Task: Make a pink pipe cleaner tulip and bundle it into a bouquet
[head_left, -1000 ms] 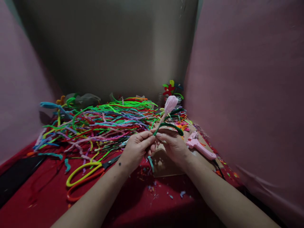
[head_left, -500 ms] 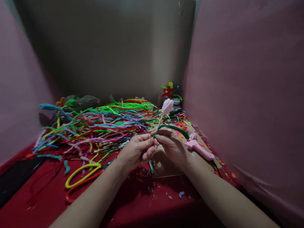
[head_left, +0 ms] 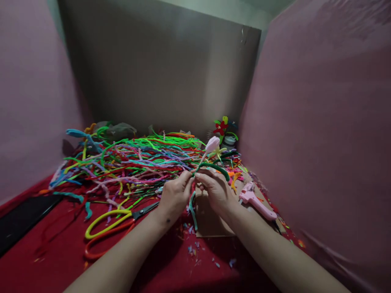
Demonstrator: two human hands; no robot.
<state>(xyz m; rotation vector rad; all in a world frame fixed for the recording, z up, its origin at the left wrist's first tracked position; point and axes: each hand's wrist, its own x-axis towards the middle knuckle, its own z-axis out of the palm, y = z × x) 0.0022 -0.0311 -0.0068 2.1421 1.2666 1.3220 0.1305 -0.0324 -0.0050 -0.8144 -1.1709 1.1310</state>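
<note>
Flower head (head_left: 212, 144) looked formed, green strip (head_left: 218, 167) apparently only partly joined

Scissors (head_left: 136, 214) lay on the tabletop (head_left: 61, 246) at left; the left grip (head_left: 175, 193) pinched the stem (head_left: 204, 158), flower head tilted above; the right grip (head_left: 216, 193) pinched the green strip against it, the far end loose and perhaps left to fix; a pink glue gun (head_left: 258, 203) rested farther right

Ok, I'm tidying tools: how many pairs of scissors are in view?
1: the scissors lie on the red cloth, to the left of the left hand. Others could be hidden under the piled fuzzy stems.
</note>
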